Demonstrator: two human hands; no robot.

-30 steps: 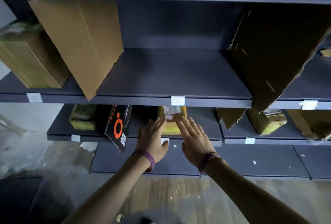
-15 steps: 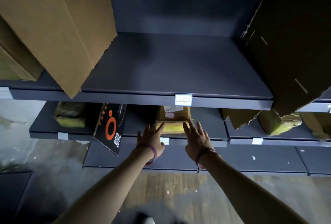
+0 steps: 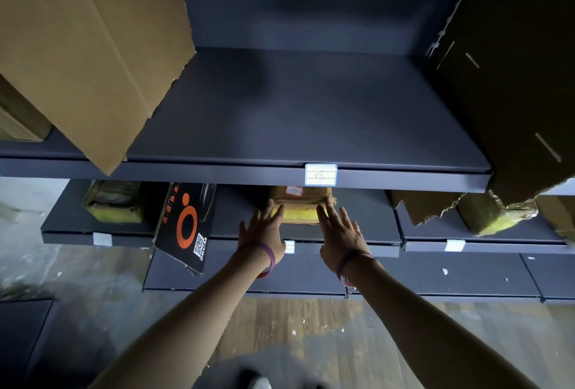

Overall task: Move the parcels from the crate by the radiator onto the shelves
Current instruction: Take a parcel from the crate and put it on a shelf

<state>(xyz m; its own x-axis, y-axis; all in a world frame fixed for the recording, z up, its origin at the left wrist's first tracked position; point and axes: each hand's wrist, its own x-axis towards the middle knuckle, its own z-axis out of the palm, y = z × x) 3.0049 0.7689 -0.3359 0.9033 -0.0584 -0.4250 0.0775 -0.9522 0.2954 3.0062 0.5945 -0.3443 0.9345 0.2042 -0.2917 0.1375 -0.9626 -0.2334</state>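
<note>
Now both hands [image 3: 301, 230] touch the parcel [image 3: 300, 206].

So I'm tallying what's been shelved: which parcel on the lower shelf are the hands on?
The middle parcel, brown with a yellow front, between the left hand and right hand. The other yellow-fronted parcels sit untouched far left and right.

The parcel [image 3: 300, 205] lies on the lower shelf [image 3: 367, 233], under the upper shelf [image 3: 280, 175] and just below its label [image 3: 320, 174]. The left hand [image 3: 264, 230] lies at the parcel's left front corner, the right hand [image 3: 340, 233] at its right front corner, fingertips touching it. Left of the parcel a printed box [image 3: 186, 226] leans over the lower shelf's front edge; further left sits a wrapped bundle [image 3: 113, 201]. Right of the parcel, well apart, lies another wrapped bundle [image 3: 494, 214]. Above and left of the parcel, a cardboard sheet [image 3: 87, 46] stands on the upper shelf.
</note>
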